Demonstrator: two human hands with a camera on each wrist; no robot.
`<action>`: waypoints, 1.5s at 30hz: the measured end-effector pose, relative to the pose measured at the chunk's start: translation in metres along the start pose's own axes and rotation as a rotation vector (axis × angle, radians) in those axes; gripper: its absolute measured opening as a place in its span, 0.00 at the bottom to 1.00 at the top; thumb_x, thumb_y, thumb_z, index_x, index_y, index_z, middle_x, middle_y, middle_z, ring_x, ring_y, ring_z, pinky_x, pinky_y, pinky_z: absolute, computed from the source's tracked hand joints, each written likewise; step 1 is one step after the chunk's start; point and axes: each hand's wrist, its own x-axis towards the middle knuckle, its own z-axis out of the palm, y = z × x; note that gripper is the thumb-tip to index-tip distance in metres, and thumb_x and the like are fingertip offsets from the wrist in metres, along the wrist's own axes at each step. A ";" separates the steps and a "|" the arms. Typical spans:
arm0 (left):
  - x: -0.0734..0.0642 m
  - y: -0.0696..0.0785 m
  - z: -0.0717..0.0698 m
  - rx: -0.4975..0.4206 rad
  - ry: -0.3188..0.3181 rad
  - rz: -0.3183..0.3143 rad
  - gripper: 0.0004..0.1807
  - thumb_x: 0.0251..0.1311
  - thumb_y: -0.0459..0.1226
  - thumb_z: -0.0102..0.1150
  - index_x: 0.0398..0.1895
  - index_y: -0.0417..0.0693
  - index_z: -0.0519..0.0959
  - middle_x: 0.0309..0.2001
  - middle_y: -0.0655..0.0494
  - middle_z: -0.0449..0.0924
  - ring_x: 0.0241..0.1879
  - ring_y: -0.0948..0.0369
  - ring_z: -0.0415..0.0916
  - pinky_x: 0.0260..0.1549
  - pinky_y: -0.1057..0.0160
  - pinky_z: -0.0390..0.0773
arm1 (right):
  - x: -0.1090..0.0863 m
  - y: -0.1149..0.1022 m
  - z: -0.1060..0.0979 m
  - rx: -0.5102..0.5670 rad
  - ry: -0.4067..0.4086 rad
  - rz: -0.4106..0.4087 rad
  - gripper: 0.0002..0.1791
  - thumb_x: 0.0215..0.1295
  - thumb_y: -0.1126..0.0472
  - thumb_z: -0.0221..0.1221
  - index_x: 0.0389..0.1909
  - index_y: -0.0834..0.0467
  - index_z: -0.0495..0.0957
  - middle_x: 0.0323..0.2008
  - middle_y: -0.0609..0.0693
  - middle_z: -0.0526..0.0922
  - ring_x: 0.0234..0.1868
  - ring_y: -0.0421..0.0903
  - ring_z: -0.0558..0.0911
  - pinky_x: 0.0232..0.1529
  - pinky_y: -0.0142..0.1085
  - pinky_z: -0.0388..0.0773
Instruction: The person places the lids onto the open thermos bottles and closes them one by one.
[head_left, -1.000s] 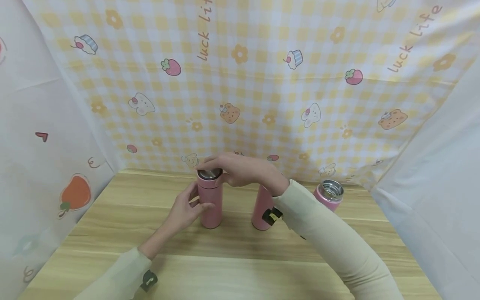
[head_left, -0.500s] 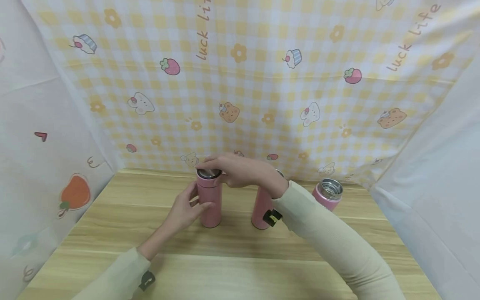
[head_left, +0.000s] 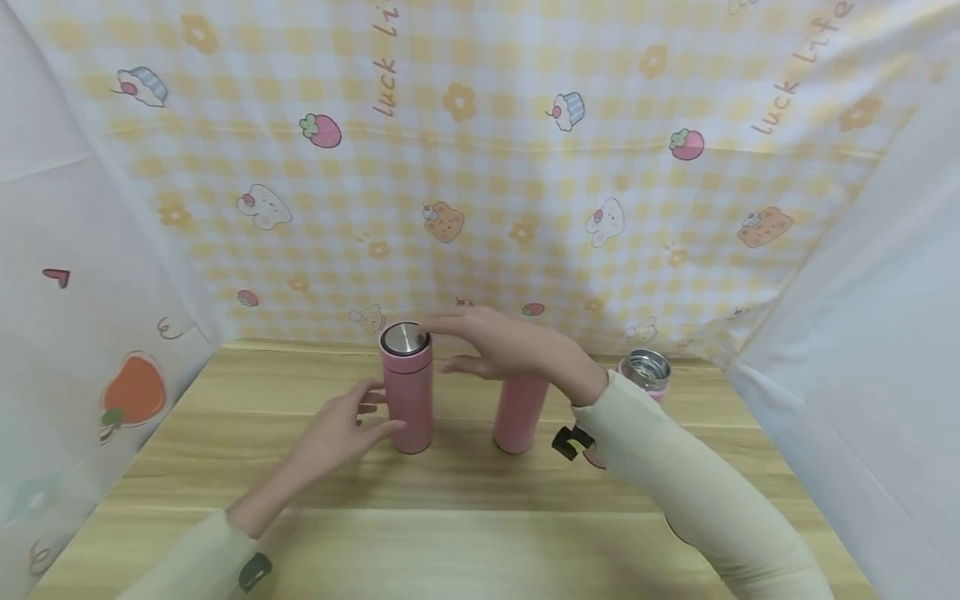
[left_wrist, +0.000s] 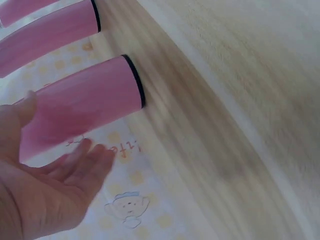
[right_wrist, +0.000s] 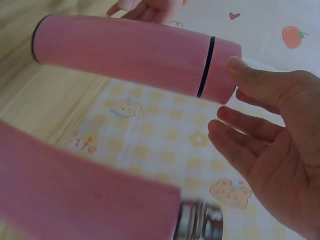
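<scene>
One lidded bottle [head_left: 411,408] standing between two parted grips

Upright on the wooden table [head_left: 450,550], at about 7 o'clock from the head view's centre, the pink lidded bottle is being flanked on two sides. At its 8 o'clock, the left hand [head_left: 341,429] is being held loosely about the lower body, thumb and fingers apart; no firm clasp is being shown, and whether the bottle is being touched cannot be told. At its 2 o'clock, the right hand [head_left: 510,343] is being held beside the lid [head_left: 406,340], fingers spread from the thumb and clamped on nothing (a fingertip's brush against the rim cannot be ruled out). Well apart at 3 o'clock, a middle bottle [head_left: 517,417] is being partly covered; a bare metal neck is being revealed nearby in the right wrist view. Farther along that line, a third bottle [head_left: 645,371] with an uncovered mouth is being half hidden by the right sleeve [head_left: 697,483].

Work on the lid is being judged the step in hand; since it is sitting level, a nearly finished fitting is being presumed, though tightening and loosening are not being told apart. If more turning is being wanted, the next move is calling for the rim to be pinched while the body is being steadied. If not, both hands are needing to be drawn clear without the bottle being tipped.
</scene>
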 end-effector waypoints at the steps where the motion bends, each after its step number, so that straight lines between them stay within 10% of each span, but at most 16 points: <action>1: -0.002 0.002 -0.003 0.025 -0.020 -0.016 0.38 0.61 0.51 0.71 0.64 0.33 0.71 0.55 0.36 0.80 0.52 0.41 0.80 0.50 0.43 0.82 | -0.004 0.000 0.000 -0.005 0.012 -0.004 0.29 0.71 0.61 0.64 0.70 0.61 0.70 0.69 0.53 0.72 0.70 0.47 0.68 0.72 0.35 0.59; 7: -0.010 0.009 -0.016 0.148 -0.219 -0.025 0.24 0.58 0.43 0.75 0.46 0.31 0.79 0.38 0.48 0.84 0.37 0.54 0.83 0.38 0.53 0.86 | -0.033 0.000 0.003 0.001 0.093 -0.026 0.23 0.71 0.63 0.64 0.65 0.60 0.76 0.64 0.54 0.77 0.68 0.48 0.71 0.69 0.36 0.65; 16: -0.002 0.021 -0.004 -0.024 -0.585 0.214 0.23 0.68 0.42 0.65 0.56 0.32 0.75 0.49 0.45 0.83 0.50 0.50 0.82 0.51 0.51 0.82 | -0.071 -0.008 0.009 -0.023 0.232 -0.161 0.17 0.64 0.69 0.68 0.54 0.61 0.82 0.51 0.51 0.83 0.46 0.42 0.81 0.46 0.33 0.80; 26: 0.024 0.043 0.036 0.000 -0.467 0.246 0.38 0.69 0.47 0.64 0.72 0.34 0.63 0.64 0.37 0.73 0.62 0.42 0.74 0.59 0.46 0.76 | -0.114 -0.005 0.029 0.052 0.195 -0.155 0.17 0.62 0.69 0.70 0.51 0.58 0.81 0.48 0.46 0.84 0.49 0.44 0.82 0.50 0.32 0.80; 38: 0.051 0.065 0.083 -0.208 -0.281 0.128 0.51 0.63 0.50 0.70 0.80 0.43 0.52 0.76 0.43 0.58 0.71 0.44 0.60 0.65 0.49 0.70 | -0.173 0.002 0.051 0.076 0.106 -0.019 0.11 0.69 0.64 0.65 0.50 0.57 0.83 0.46 0.44 0.85 0.46 0.39 0.83 0.46 0.31 0.82; 45: 0.070 0.076 0.100 -0.289 -0.180 0.165 0.52 0.57 0.46 0.76 0.79 0.48 0.55 0.74 0.45 0.61 0.71 0.47 0.61 0.65 0.51 0.69 | -0.209 0.014 0.060 0.170 0.096 0.055 0.10 0.65 0.70 0.67 0.43 0.54 0.83 0.38 0.42 0.84 0.39 0.35 0.83 0.40 0.30 0.84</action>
